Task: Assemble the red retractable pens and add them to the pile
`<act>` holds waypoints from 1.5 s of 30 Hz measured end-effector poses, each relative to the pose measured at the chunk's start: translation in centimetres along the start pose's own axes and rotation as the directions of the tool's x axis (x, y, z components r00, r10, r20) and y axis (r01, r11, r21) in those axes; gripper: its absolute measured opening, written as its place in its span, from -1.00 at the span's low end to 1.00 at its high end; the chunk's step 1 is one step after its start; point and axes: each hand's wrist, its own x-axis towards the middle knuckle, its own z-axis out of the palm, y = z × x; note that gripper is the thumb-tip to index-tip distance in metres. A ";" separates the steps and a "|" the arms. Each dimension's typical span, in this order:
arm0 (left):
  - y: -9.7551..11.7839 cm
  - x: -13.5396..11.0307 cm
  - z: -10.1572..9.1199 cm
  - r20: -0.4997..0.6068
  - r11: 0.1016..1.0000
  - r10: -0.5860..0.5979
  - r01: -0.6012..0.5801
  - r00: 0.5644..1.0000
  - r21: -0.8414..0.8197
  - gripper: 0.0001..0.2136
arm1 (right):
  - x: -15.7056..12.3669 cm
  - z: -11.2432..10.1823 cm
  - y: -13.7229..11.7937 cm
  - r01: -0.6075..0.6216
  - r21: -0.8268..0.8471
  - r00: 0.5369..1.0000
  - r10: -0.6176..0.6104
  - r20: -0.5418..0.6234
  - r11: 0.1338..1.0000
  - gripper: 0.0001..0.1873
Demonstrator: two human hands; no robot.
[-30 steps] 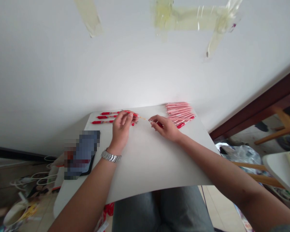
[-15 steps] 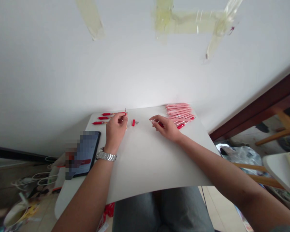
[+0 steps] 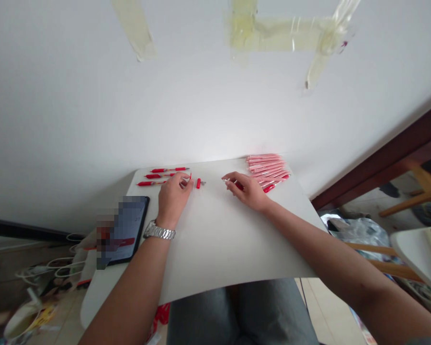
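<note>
Pinching a thin red piece point(image 3: 190, 176), our left hand point(image 3: 172, 199) sits just left of the mid-frame red part point(image 3: 198, 183); our right hand point(image 3: 250, 192), farther off, grips a red barrel point(image 3: 239, 185).

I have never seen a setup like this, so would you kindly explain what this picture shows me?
Certainly. There is no machine here: you are seeing a person's own bare hands. The camera is worn on the head and looks forward and down, so the forearms reach in from below.

On the white table, three red pens lie to the left, a small red clip-like piece between the hands, and a pile of slim pink items to the right. A phone or tablet, partly pixelated, lies near the left edge.

The left hand appears to pinch a thin red piece; the right hand holds a red part, mostly hidden by the fingers.
</note>
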 end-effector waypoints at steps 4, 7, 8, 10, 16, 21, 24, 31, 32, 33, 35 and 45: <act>-0.1 0.0 0.1 -0.015 1.000 0.001 -0.002 1.000 -0.023 -0.75 | 0.0 0.0 0.0 -0.004 -0.007 1.000 0.005 0.003 1.000 -0.63; 0.0 0.1 0.1 -0.039 1.000 0.025 -0.025 0.999 -0.002 -0.77 | 0.0 0.0 0.0 0.000 -0.004 1.000 0.000 0.006 1.000 -0.62; 0.1 0.1 0.0 -0.047 1.000 0.027 -0.026 0.999 0.012 -0.77 | 0.1 0.0 0.0 0.000 -0.002 1.000 0.000 0.005 1.000 -0.62; 0.4 0.1 -0.1 -0.061 0.999 0.022 -0.019 0.998 0.040 -0.77 | 0.1 0.0 0.0 0.000 0.001 1.000 0.000 0.006 1.000 -0.61; 1.4 0.0 -0.4 -0.112 0.999 0.043 -0.039 0.993 0.036 -0.75 | 0.2 0.0 -0.1 0.017 -0.006 1.000 -0.017 0.016 1.000 -0.58; 2.2 -0.3 -0.3 -0.132 0.989 0.110 -0.122 0.985 -0.086 -0.77 | 0.1 0.0 0.0 0.042 -0.020 0.999 -0.042 -0.001 0.999 -0.59; 3.0 -0.7 -0.1 -0.123 0.977 0.151 -0.166 0.981 -0.131 -0.77 | 0.1 0.0 0.1 0.035 -0.043 0.999 -0.036 -0.010 0.998 -0.61; 4.3 -1.5 0.5 -0.039 0.930 0.289 -0.290 0.956 -0.227 -0.78 | 0.0 0.1 0.2 -0.010 -0.068 1.000 0.010 -0.003 0.998 -0.63; 4.3 -1.5 0.6 -0.021 0.921 0.307 -0.303 0.951 -0.244 -0.78 | -0.1 0.1 0.2 -0.013 -0.065 1.000 0.013 0.000 0.998 -0.63; 4.3 -1.6 0.7 -0.005 0.914 0.323 -0.313 0.946 -0.259 -0.79 | -0.1 0.1 0.2 -0.014 -0.060 1.000 0.014 0.002 0.998 -0.63; 4.3 -1.7 1.0 0.025 0.900 0.351 -0.330 0.936 -0.285 -0.80 | -0.1 0.1 0.2 -0.016 -0.043 1.000 0.016 0.008 0.999 -0.64; 4.6 -1.9 1.5 0.058 0.824 0.480 -0.428 0.875 -0.372 -0.85 | -0.1 0.1 0.1 0.021 0.000 0.999 -0.021 0.034 1.000 -0.78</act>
